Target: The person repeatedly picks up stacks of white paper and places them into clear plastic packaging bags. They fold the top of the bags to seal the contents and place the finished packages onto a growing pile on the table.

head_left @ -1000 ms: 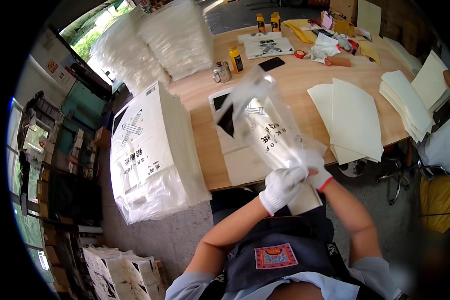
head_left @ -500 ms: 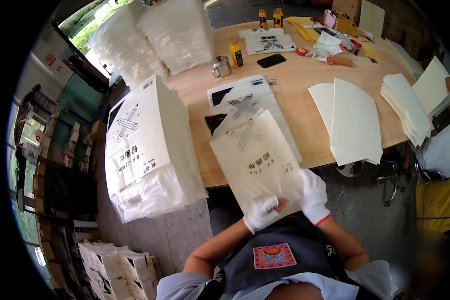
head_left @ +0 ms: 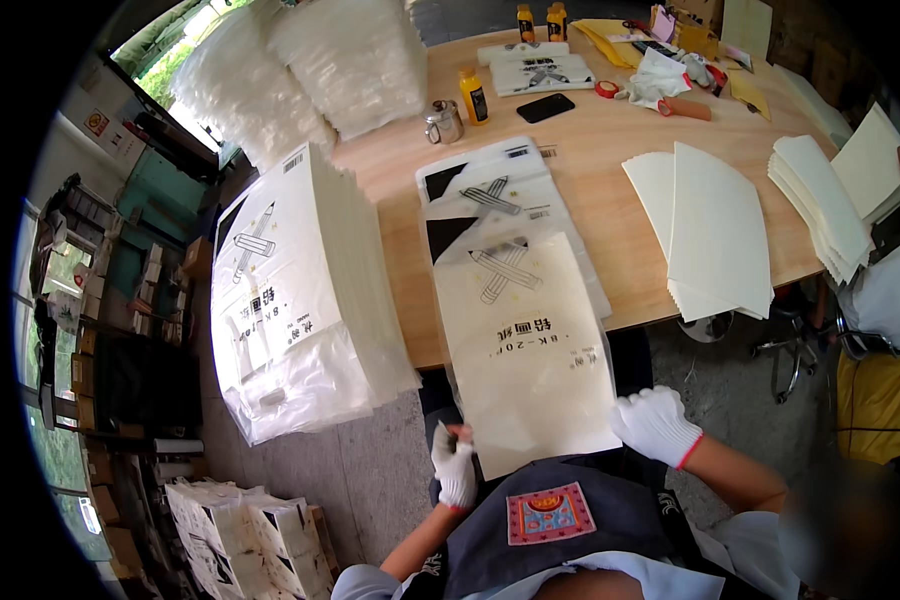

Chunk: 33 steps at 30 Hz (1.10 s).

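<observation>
A clear plastic bag filled with cream paper (head_left: 530, 350), printed with crossed pencils, lies tilted from the table edge down to my lap. My left hand (head_left: 455, 468), in a white glove, pinches the bag's near left corner. My right hand (head_left: 656, 424), also gloved, grips the near right corner. Beneath the far end of this pack, more bagged packs (head_left: 500, 190) lie on the wooden table (head_left: 610, 130).
A tall stack of bagged packs (head_left: 300, 290) stands at my left. Loose cream sheets (head_left: 715, 235) and another pile (head_left: 830, 200) lie on the right. Empty clear bags (head_left: 300, 70), bottles (head_left: 473, 97), a phone (head_left: 545, 107) and a metal cup (head_left: 444, 122) sit farther back. Another person (head_left: 890, 290) sits at right.
The bag was raised and loose above the table a second ago; it now lies flat and filled, pulled toward my lap. Both hands have moved down to its near corners.
</observation>
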Each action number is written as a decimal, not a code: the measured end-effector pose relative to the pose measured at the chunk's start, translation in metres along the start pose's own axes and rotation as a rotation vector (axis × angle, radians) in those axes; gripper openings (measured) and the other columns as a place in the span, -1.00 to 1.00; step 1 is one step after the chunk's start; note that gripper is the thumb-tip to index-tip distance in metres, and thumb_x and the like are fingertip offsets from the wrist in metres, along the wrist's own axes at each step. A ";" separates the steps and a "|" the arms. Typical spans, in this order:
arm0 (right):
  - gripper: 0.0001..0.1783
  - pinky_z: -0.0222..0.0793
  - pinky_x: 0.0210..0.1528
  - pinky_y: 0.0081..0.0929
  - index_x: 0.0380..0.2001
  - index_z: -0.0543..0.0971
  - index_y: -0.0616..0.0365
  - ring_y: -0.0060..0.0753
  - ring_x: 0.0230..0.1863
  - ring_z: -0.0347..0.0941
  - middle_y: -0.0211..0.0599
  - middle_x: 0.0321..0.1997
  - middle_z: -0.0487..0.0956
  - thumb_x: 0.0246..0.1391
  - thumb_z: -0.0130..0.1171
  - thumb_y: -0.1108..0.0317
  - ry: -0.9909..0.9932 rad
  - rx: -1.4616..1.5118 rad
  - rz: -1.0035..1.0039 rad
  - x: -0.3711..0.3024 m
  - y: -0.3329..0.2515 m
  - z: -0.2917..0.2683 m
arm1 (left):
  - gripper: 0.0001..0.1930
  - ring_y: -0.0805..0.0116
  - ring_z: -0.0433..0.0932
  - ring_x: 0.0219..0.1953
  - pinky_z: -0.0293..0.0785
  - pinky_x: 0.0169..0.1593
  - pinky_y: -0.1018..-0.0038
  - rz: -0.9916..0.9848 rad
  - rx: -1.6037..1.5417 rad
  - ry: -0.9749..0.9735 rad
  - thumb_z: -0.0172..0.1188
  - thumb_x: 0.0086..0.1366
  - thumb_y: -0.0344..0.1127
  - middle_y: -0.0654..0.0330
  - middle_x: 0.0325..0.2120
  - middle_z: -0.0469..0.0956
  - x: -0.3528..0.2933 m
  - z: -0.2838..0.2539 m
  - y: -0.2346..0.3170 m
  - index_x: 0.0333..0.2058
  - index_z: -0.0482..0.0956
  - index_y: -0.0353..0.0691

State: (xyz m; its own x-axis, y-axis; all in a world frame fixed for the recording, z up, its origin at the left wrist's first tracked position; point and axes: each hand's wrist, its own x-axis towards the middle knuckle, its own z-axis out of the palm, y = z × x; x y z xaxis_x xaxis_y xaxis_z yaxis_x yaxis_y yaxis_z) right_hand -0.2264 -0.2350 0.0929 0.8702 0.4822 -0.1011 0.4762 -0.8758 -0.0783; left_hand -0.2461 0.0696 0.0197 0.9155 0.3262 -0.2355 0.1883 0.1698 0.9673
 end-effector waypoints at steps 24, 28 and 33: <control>-0.65 0.43 -0.32 -0.10 -0.50 0.60 -0.07 0.05 -0.38 0.53 -0.12 -0.47 0.59 0.08 -0.10 0.04 -0.209 0.405 0.454 -0.033 0.025 0.066 | -0.80 0.49 0.46 -0.42 0.43 -0.29 0.53 -0.065 0.280 -0.371 0.12 0.30 -0.22 0.29 -0.49 0.46 0.037 -0.063 -0.053 -0.36 0.37 -0.20; -0.70 0.46 -0.40 -0.30 -0.12 0.48 0.08 -0.18 -0.44 0.55 -0.14 -0.38 0.61 0.20 0.01 0.13 0.422 1.109 0.655 0.014 0.049 0.124 | -0.70 0.48 0.47 -0.22 0.44 -0.21 0.51 -0.148 0.530 -0.311 0.10 0.33 -0.17 0.17 -0.28 0.53 0.077 -0.015 -0.062 -0.11 0.46 -0.27; -0.69 0.41 -0.50 -0.57 0.01 0.41 0.14 -0.56 -0.51 0.44 -0.31 -0.34 0.58 0.26 -0.05 0.27 0.017 2.056 0.516 0.060 0.020 0.140 | -0.86 0.26 0.53 -0.48 0.42 -0.38 0.42 0.384 0.581 -0.444 0.08 0.28 -0.33 0.10 -0.49 0.53 0.060 0.048 0.079 -0.23 0.50 -0.21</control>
State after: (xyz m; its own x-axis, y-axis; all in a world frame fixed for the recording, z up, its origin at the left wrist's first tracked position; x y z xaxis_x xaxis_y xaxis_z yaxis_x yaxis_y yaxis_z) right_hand -0.1819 -0.2210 -0.0537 0.8517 0.2536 -0.4585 -0.5236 0.3794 -0.7628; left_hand -0.1594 0.0578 0.0861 0.9859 -0.1552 0.0626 -0.1241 -0.4264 0.8960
